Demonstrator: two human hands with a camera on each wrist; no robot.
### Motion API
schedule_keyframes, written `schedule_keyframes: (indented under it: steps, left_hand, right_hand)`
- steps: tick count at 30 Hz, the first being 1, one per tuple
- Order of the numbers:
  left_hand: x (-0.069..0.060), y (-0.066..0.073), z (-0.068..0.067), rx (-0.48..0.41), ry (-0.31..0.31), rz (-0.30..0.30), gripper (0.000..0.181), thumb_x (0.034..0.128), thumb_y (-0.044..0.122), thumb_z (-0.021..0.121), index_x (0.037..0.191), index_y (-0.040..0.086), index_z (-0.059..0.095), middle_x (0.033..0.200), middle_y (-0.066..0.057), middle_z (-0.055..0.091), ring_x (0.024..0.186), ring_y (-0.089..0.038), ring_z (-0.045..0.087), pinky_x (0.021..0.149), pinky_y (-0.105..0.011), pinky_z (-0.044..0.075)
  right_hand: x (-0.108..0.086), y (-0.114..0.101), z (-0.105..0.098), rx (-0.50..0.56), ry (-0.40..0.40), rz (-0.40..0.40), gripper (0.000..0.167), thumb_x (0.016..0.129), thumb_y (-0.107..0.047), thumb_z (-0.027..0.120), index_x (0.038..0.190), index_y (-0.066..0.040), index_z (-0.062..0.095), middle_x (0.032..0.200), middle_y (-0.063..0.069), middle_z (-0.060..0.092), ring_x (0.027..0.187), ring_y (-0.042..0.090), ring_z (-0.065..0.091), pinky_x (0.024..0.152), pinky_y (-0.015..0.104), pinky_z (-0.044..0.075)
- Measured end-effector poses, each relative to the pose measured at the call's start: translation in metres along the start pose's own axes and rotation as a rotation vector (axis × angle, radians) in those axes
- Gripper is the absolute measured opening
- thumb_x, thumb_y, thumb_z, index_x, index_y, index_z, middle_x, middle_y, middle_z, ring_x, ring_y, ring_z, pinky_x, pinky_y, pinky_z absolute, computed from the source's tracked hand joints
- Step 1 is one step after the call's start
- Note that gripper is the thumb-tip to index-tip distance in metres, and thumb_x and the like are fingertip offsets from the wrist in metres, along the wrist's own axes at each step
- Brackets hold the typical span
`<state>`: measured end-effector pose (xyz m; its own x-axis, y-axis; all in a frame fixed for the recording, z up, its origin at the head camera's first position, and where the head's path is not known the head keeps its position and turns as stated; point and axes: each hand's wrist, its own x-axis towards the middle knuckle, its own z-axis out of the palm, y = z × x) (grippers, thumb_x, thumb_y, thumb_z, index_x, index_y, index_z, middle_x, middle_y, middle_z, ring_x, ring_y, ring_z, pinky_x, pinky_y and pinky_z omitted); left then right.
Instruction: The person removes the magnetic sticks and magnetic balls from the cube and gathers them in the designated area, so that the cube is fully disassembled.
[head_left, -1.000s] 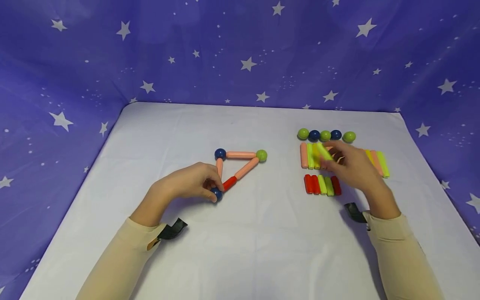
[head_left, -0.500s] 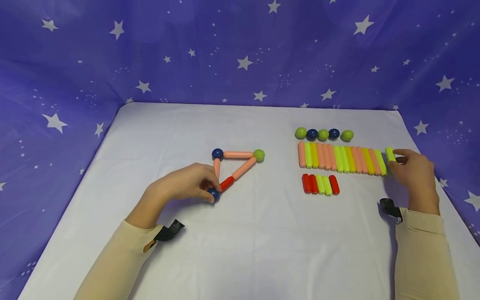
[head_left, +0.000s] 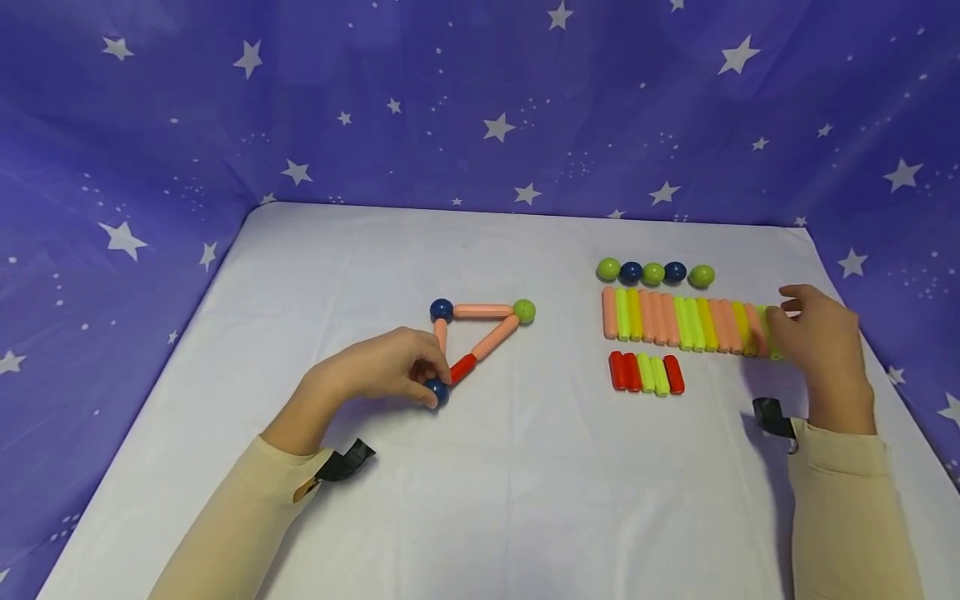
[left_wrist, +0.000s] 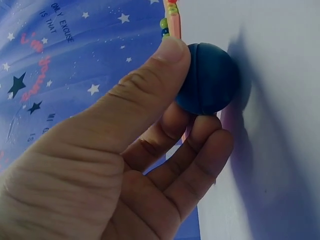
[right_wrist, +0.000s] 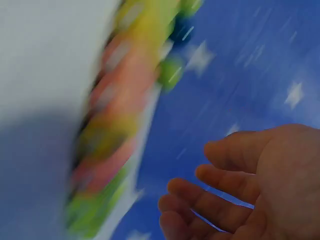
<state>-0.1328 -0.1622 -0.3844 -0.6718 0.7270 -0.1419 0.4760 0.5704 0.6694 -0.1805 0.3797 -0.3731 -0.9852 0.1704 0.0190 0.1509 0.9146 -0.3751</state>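
Note:
Thumb and fingers of my left hand (head_left: pixel 393 362) pinch a dark blue ball (head_left: pixel 437 392) at the near corner of a three-sided figure. In the left wrist view the ball (left_wrist: pixel 210 79) shows a groove beneath my thumb. A red rod (head_left: pixel 462 368) and a salmon rod (head_left: pixel 495 337) run in line to a green ball (head_left: pixel 524 312). Another salmon rod (head_left: pixel 482 311) links that to a second blue ball (head_left: pixel 442 310); the left side is partly hidden. My right hand (head_left: pixel 821 337) hovers by the right end of the long rod row (head_left: pixel 675 321), fingers loosely bent, holding nothing visible.
Several green and blue balls (head_left: pixel 653 273) lie in a line behind the long row. Nearer me is a short row of red and yellow-green rods (head_left: pixel 647 372). A white cloth (head_left: pixel 480 500) covers the table, and a purple star-printed curtain (head_left: pixel 420 150) surrounds it.
My right hand carried a yellow-green rod rightward to the end of the long row and has let it go. My left hand has stayed on the blue ball.

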Motion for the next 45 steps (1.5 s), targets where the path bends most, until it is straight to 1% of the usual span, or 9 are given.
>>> schedule_keyframes:
  steps: [6, 12, 14, 16, 21, 30, 36, 41, 45]
  left_hand:
    - [0.003, 0.003, 0.006, 0.011, 0.011, 0.017, 0.026, 0.076, 0.02, 0.086, 0.094, 0.014, 0.067, 0.088, -0.001, 0.06, 0.079, -0.015, 0.055, 0.069, -0.027, 0.048]
    - [0.004, 0.003, 0.007, 0.017, 0.021, 0.01, 0.026, 0.0757, 0.02, 0.086, 0.092, 0.015, 0.067, 0.086, 0.001, 0.059, 0.078, -0.015, 0.055, 0.069, -0.027, 0.048]
    - [0.004, 0.003, 0.007, 0.022, 0.027, 0.004, 0.026, 0.075, 0.02, 0.086, 0.091, 0.015, 0.066, 0.084, 0.002, 0.06, 0.077, -0.015, 0.056, 0.068, -0.027, 0.048]
    - [0.005, 0.004, 0.007, 0.023, 0.031, -0.001, 0.027, 0.0746, 0.019, 0.087, 0.09, 0.014, 0.066, 0.083, 0.001, 0.06, 0.076, -0.015, 0.056, 0.068, -0.027, 0.048]
    - [0.008, 0.007, 0.006, 0.028, 0.024, -0.004, 0.027, 0.0739, 0.019, 0.087, 0.089, 0.013, 0.065, 0.081, 0.002, 0.061, 0.073, -0.014, 0.057, 0.067, -0.027, 0.049]
    - [0.006, 0.006, 0.006, 0.033, 0.017, 0.006, 0.026, 0.0733, 0.018, 0.088, 0.088, 0.014, 0.067, 0.08, 0.003, 0.062, 0.071, -0.013, 0.057, 0.065, -0.026, 0.049]
    - [0.005, 0.005, 0.006, 0.021, 0.013, -0.004, 0.026, 0.0735, 0.018, 0.087, 0.089, 0.014, 0.066, 0.08, 0.003, 0.062, 0.071, -0.012, 0.057, 0.065, -0.027, 0.049]
    - [0.004, 0.005, 0.006, 0.026, 0.014, -0.011, 0.026, 0.0743, 0.019, 0.087, 0.089, 0.016, 0.066, 0.081, 0.004, 0.06, 0.073, -0.015, 0.057, 0.066, -0.027, 0.049]
    - [0.004, 0.005, 0.006, 0.028, 0.018, 0.003, 0.026, 0.0744, 0.02, 0.087, 0.089, 0.016, 0.066, 0.082, 0.004, 0.059, 0.074, -0.014, 0.056, 0.066, -0.026, 0.048]
  right_hand:
    - [-0.034, -0.096, 0.024, 0.043, -0.011, -0.317, 0.04, 0.098, -0.02, 0.05, 0.132, 0.001, 0.053, 0.119, 0.025, 0.058, 0.101, 0.042, 0.056, 0.08, 0.058, 0.047]
    - [-0.081, -0.192, 0.083, 0.153, -0.303, -0.845, 0.03, 0.094, -0.011, 0.062, 0.124, -0.009, 0.063, 0.119, 0.006, 0.064, 0.094, 0.018, 0.061, 0.084, 0.038, 0.052]
    - [-0.092, -0.218, 0.101, 0.145, -0.395, -0.962, 0.032, 0.094, -0.011, 0.064, 0.126, -0.01, 0.063, 0.12, 0.003, 0.062, 0.096, 0.014, 0.059, 0.086, 0.033, 0.051]
    - [-0.099, -0.236, 0.114, 0.114, -0.431, -1.016, 0.035, 0.093, -0.012, 0.065, 0.128, -0.011, 0.062, 0.12, 0.001, 0.059, 0.095, 0.012, 0.057, 0.085, 0.029, 0.05]
    - [-0.104, -0.255, 0.13, 0.063, -0.419, -0.991, 0.029, 0.091, -0.014, 0.069, 0.12, -0.012, 0.066, 0.106, 0.001, 0.055, 0.079, 0.011, 0.053, 0.072, 0.024, 0.048]
    - [-0.101, -0.266, 0.139, 0.008, -0.423, -0.972, 0.017, 0.088, -0.024, 0.075, 0.096, -0.017, 0.061, 0.094, -0.004, 0.048, 0.072, 0.01, 0.051, 0.066, 0.024, 0.045]
    - [-0.101, -0.261, 0.138, -0.045, -0.519, -1.03, 0.019, 0.09, -0.032, 0.072, 0.09, -0.019, 0.058, 0.086, -0.006, 0.046, 0.072, 0.009, 0.047, 0.065, 0.024, 0.041]
    - [-0.095, -0.249, 0.129, 0.051, -0.643, -0.994, 0.016, 0.093, -0.033, 0.068, 0.09, -0.021, 0.057, 0.077, -0.007, 0.05, 0.071, 0.009, 0.049, 0.064, 0.025, 0.042]
    - [-0.074, -0.227, 0.104, 0.173, -0.593, -0.882, 0.011, 0.094, -0.027, 0.066, 0.099, -0.02, 0.061, 0.081, -0.007, 0.057, 0.073, 0.01, 0.052, 0.066, 0.028, 0.045]
